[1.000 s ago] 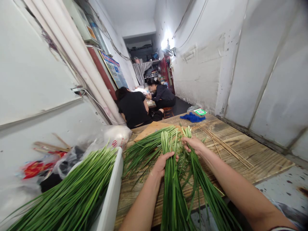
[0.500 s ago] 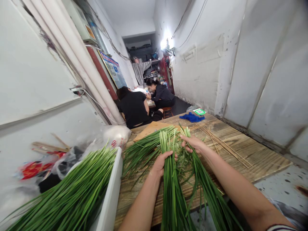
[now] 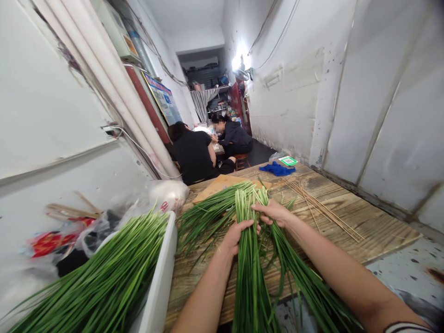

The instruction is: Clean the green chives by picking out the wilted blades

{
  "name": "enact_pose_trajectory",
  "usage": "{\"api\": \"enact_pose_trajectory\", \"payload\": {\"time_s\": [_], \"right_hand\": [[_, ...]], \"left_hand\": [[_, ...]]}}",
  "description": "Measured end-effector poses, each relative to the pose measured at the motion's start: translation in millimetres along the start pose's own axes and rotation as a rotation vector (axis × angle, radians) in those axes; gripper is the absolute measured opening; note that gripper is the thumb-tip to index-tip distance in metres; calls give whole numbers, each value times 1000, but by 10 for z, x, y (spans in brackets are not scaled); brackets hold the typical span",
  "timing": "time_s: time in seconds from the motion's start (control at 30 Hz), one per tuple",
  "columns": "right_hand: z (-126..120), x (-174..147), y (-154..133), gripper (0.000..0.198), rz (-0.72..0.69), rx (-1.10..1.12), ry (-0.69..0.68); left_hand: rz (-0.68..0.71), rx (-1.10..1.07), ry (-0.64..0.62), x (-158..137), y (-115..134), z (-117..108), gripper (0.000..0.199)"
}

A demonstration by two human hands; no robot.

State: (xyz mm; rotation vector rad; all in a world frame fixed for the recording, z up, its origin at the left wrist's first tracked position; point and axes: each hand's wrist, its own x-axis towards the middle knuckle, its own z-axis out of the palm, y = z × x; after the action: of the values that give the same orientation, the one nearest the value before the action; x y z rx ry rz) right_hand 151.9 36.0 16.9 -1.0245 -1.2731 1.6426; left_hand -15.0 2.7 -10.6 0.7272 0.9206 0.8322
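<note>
Clearly, the left hand (image 3: 239,235) is clasping a chive bundle (image 3: 248,273) (pale-tipped, green below), the right hand (image 3: 276,213) gripping a second bunch (image 3: 297,268). A white box (image 3: 165,263) is holding more chives (image 3: 104,273).

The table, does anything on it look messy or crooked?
A little! One stick slants away from the other sticks, and the blue cloth lies crumpled near the far edge. I see nothing broken.
</note>
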Motion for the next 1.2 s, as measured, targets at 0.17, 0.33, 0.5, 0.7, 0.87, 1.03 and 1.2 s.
{"api": "enact_pose_trajectory", "payload": {"time_s": [0.17, 0.33, 0.5, 0.7, 0.87, 1.03, 1.2], "right_hand": [[-23, 46, -33, 26, 86, 135, 125], [-42, 51, -44, 31, 175, 223, 70], [2, 33, -7, 30, 162, 238, -22], [20, 47, 54, 34, 168, 198, -89], [-28, 60, 49, 34, 71, 153, 43], [-50, 46, -17, 35, 40, 191, 73], [-52, 21, -71, 35, 60, 202, 76]], "left_hand": [[0, -82, -12, 13, -2, 14, 16], [-45, -137, -100, 17, 13, -27, 10], [-57, -171, -278, -26, 18, -50, 14], [-31, -162, -371, -64, 7, -7, 19], [31, -243, -168, 12, 21, -4, 21], [88, -204, 10, 65, 17, -16, 26], [101, -122, -39, 17, 16, 6, 31]]}}
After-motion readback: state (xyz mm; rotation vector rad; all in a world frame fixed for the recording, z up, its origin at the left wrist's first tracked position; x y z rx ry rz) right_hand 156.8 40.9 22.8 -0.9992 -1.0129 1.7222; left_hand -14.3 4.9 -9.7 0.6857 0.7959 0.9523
